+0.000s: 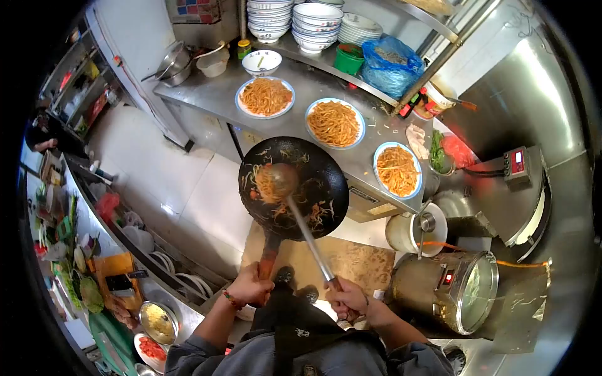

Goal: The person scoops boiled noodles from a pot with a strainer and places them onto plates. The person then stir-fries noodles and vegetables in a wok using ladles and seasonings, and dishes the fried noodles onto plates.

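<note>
My left hand [252, 285] is closed around the handle of a black wok [326, 194], which is held up in front of the steel counter. In my right hand [347, 298] is the long handle of a ladle [307, 235]; its bowl is over the wok, blurred. Noodles [268, 185] lie against the ladle's bowl, and loose strands with vegetable bits stick to the wok's inside. Beyond the wok, three blue-rimmed plates carry fried noodles: a left plate [238, 102], a middle plate [362, 128] and a right plate [419, 188].
Stacked bowls [269, 19] and a blue plastic bag [392, 66] occupy the shelf behind the counter [213, 94]. A round cooker [445, 291] and a white bucket [417, 229] stand at right. On the left, a side counter [182, 307] holds vegetables and a cleaver-like blade. Another person [53, 135] is far left.
</note>
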{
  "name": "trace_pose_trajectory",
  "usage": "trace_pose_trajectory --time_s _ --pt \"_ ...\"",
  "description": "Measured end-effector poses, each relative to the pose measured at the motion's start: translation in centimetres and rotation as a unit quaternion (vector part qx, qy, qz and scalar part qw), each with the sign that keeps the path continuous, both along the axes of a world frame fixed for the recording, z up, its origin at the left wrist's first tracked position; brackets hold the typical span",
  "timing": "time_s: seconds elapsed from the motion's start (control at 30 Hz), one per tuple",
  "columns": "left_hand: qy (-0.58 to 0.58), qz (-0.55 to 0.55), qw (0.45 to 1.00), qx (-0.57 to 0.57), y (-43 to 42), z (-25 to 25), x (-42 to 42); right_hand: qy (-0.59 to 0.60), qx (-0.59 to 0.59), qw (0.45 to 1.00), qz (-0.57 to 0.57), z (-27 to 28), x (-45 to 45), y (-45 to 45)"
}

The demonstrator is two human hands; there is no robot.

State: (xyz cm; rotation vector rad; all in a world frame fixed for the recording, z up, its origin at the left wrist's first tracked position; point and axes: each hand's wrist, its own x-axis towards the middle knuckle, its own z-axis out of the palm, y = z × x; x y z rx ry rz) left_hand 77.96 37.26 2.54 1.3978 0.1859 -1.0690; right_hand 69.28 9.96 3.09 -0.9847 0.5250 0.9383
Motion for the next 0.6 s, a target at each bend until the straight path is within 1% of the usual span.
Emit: trace_pose_trajectory --time_s 0.03,0.07,0.1,0.17,0.2,0.27,0.37,0.43,0.5,0.53,0.6 --pt "0.003 0.004 1.0 0.005 -0.1 0.1 0.0 0.022 0.115 0.992 -0.039 0.6 -0.3 0.5" --pt "0.006 0.01 1.0 0.009 -0.1 0.2 0.0 0.072 0.218 0.972 -0.058 0.6 -0.3 0.1" --pt "0.005 0.01 1.0 0.013 -0.3 0.6 0.2 0.072 0.222 0.971 -0.058 1.2 -0.1 -0.5" --pt "0.011 -0.015 0.999 0.027 -0.2 1.6 0.4 0.102 0.28 0.947 -0.115 3.6 0.3 -1.0" --pt "-0.008 -0.022 0.999 0.025 0.0 0.9 0.4 0.072 0.216 0.967 -0.111 5.2 0.4 -0.9" --pt "-0.008 -0.008 1.0 0.022 0.3 0.5 0.2 0.067 0.214 0.969 -0.098 6.4 0.4 -1.3" --pt "0.013 0.013 1.0 0.014 0.5 -0.1 -0.1 0.061 0.18 0.979 -0.069 8.3 0.9 -2.9" --pt "-0.013 -0.009 1.0 -0.01 0.7 -0.6 0.0 0.033 0.176 0.983 -0.033 10.5 1.7 -3.9" --pt "-0.005 0.002 1.0 -0.011 0.9 -1.4 -0.4 0.008 0.168 0.985 -0.045 12.5 2.6 -4.5" --pt "0.012 0.013 1.0 -0.017 1.1 -1.7 -0.5 0.025 0.195 0.979 -0.06 13.4 3.0 -4.8" --pt "0.019 0.032 0.999 -0.022 1.0 -0.9 -0.3 0.014 0.195 0.977 -0.088 15.6 4.2 -4.9"
